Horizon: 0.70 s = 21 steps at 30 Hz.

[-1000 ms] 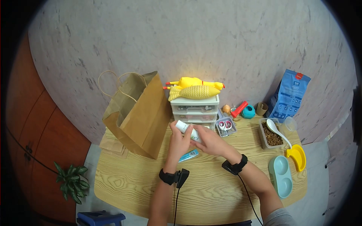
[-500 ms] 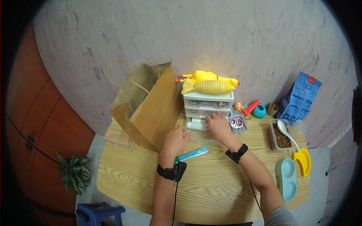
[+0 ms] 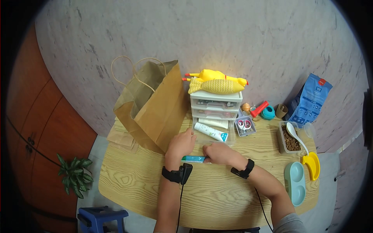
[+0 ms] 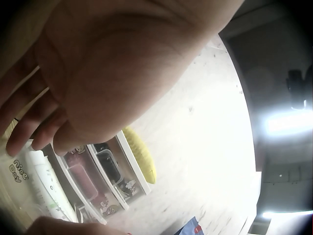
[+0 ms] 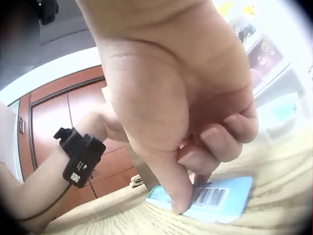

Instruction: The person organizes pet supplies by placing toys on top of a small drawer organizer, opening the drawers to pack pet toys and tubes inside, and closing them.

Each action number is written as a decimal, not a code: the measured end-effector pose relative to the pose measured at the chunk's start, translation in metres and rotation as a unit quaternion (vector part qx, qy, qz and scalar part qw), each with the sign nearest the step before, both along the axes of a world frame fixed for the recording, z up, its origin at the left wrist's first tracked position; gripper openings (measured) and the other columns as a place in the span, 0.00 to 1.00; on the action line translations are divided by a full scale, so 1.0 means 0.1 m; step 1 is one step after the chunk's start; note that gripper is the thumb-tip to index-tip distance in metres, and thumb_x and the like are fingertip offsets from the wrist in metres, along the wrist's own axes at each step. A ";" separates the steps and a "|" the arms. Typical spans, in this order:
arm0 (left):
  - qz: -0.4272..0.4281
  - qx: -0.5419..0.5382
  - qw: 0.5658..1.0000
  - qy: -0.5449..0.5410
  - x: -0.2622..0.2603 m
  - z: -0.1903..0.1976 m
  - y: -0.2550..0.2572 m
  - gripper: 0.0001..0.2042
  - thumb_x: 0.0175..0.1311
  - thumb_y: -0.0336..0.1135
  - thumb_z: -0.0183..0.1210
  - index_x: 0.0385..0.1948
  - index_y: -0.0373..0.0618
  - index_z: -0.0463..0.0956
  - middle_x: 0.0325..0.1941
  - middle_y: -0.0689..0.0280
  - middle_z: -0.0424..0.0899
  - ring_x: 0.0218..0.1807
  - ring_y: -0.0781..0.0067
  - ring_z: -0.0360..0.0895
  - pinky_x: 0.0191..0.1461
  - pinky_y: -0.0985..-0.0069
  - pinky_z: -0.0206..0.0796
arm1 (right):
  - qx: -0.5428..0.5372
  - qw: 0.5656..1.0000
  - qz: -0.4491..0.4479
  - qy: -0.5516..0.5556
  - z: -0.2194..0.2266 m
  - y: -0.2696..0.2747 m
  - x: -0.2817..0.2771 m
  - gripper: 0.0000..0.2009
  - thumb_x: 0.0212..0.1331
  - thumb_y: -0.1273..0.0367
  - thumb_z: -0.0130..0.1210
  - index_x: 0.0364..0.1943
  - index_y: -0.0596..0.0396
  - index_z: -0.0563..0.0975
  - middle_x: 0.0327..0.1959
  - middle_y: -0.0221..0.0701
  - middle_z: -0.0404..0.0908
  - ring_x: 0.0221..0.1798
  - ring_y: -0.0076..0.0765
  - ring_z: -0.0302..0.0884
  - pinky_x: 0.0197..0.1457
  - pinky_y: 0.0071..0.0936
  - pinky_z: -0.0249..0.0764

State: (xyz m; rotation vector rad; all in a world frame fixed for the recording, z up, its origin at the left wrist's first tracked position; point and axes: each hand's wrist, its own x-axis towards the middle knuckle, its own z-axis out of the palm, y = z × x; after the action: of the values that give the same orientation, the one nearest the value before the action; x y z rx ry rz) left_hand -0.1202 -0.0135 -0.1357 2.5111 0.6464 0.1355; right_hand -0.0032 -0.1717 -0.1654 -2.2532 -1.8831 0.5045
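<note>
The right hand (image 3: 221, 153) pinches the right end of a flat blue packet (image 3: 193, 159) on the table; in the right wrist view, thumb and fingertips meet on the packet (image 5: 212, 199) beside its barcode. Beside the left front corner of the pulled-out bottom drawer (image 3: 229, 142) is the left hand (image 3: 181, 144). Its fingers look loosely extended in the left wrist view and hold nothing visible; whether they touch the drawer, I cannot tell. A white and blue tube (image 3: 210, 131) lies slanted in that drawer, in front of another white tube (image 3: 213, 123).
A brown paper bag (image 3: 163, 110) stands left of the drawer unit (image 3: 216, 96), which has yellow toys (image 3: 217, 86) on top. Right of it are a tray with scissors (image 3: 244, 125), a kibble box (image 3: 290, 141), a blue bag (image 3: 312, 99) and a teal double bowl (image 3: 296, 182).
The white and blue tube, first held in both hands, now lies in the drawer. From over the drawer, the right hand has come down and taken hold of the packet. The left hand has stayed near the drawer since half a second ago.
</note>
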 end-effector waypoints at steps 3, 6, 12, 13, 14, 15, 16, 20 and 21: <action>-0.015 -0.009 1.000 -0.015 -0.01 -0.04 0.05 0.14 0.73 0.42 0.49 0.47 0.39 0.75 0.44 0.46 0.85 0.49 0.42 0.81 0.52 0.51 0.71 | -0.037 0.998 0.037 -0.018 0.13 -0.11 0.07 0.13 0.55 0.63 0.67 0.37 0.56 0.81 0.32 0.42 0.85 0.40 0.53 0.84 0.43 0.45 0.79; -0.004 -0.025 1.000 -0.001 -0.04 0.00 0.09 0.14 0.74 0.41 0.47 0.45 0.39 0.74 0.44 0.45 0.84 0.48 0.41 0.81 0.51 0.50 0.71 | -0.046 0.999 -0.013 -0.015 0.40 -0.29 0.15 0.12 0.54 0.63 0.67 0.37 0.56 0.82 0.31 0.42 0.85 0.39 0.53 0.84 0.43 0.46 0.79; 0.021 -0.018 1.000 -0.006 -0.06 -0.06 0.18 0.14 0.75 0.41 0.46 0.47 0.39 0.72 0.43 0.43 0.84 0.48 0.38 0.81 0.53 0.48 0.70 | 0.081 0.976 -0.179 -0.096 0.67 -0.40 0.39 0.10 0.55 0.62 0.67 0.34 0.52 0.82 0.28 0.40 0.84 0.36 0.51 0.84 0.40 0.45 0.77; 0.021 -0.016 1.000 -0.005 -0.06 -0.05 0.17 0.14 0.75 0.41 0.46 0.47 0.39 0.72 0.43 0.43 0.84 0.48 0.38 0.81 0.53 0.48 0.70 | 0.081 0.970 -0.201 -0.108 0.64 -0.34 0.39 0.09 0.56 0.63 0.66 0.34 0.52 0.82 0.28 0.40 0.84 0.36 0.51 0.84 0.39 0.45 0.77; 0.016 -0.016 1.000 -0.001 -0.04 -0.04 0.14 0.14 0.75 0.41 0.46 0.47 0.39 0.71 0.44 0.43 0.85 0.48 0.38 0.81 0.53 0.48 0.70 | 0.082 0.970 -0.202 -0.108 0.58 -0.30 0.41 0.09 0.56 0.63 0.66 0.34 0.52 0.82 0.28 0.40 0.84 0.36 0.51 0.84 0.39 0.45 0.77; 0.013 -0.017 1.000 0.003 -0.03 -0.02 0.11 0.14 0.75 0.42 0.46 0.48 0.39 0.71 0.44 0.44 0.85 0.48 0.38 0.81 0.53 0.48 0.70 | 0.095 0.972 -0.187 -0.106 0.50 -0.25 0.43 0.09 0.57 0.63 0.66 0.35 0.52 0.82 0.28 0.40 0.84 0.35 0.51 0.84 0.39 0.45 0.77; 0.016 -0.018 1.000 0.003 -0.02 0.00 0.06 0.14 0.75 0.42 0.46 0.48 0.39 0.71 0.44 0.44 0.85 0.48 0.38 0.81 0.53 0.48 0.70 | 0.108 0.974 -0.171 -0.104 0.44 -0.21 0.43 0.08 0.57 0.64 0.65 0.35 0.52 0.82 0.28 0.41 0.84 0.35 0.51 0.84 0.39 0.45 0.77; 0.014 -0.014 0.999 0.034 0.02 0.05 -0.04 0.18 0.74 0.43 0.48 0.52 0.37 0.70 0.46 0.44 0.84 0.51 0.44 0.81 0.55 0.58 0.71 | 0.120 0.974 -0.165 -0.093 0.34 -0.18 0.42 0.08 0.57 0.64 0.65 0.36 0.52 0.82 0.27 0.40 0.84 0.35 0.50 0.84 0.39 0.43 0.78; -0.008 -0.031 0.999 0.016 0.04 0.04 -0.07 0.18 0.74 0.43 0.49 0.53 0.36 0.69 0.47 0.44 0.84 0.51 0.44 0.81 0.55 0.58 0.71 | 0.133 0.976 -0.159 -0.064 0.37 -0.20 0.43 0.09 0.56 0.64 0.66 0.35 0.52 0.83 0.26 0.40 0.84 0.34 0.49 0.84 0.39 0.43 0.78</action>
State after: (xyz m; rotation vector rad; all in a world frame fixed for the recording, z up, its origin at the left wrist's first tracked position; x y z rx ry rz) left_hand -0.1163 -0.0208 -0.1318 2.4634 0.6332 0.0678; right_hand 0.0401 -0.1918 -0.1287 -2.3806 -1.4875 0.0561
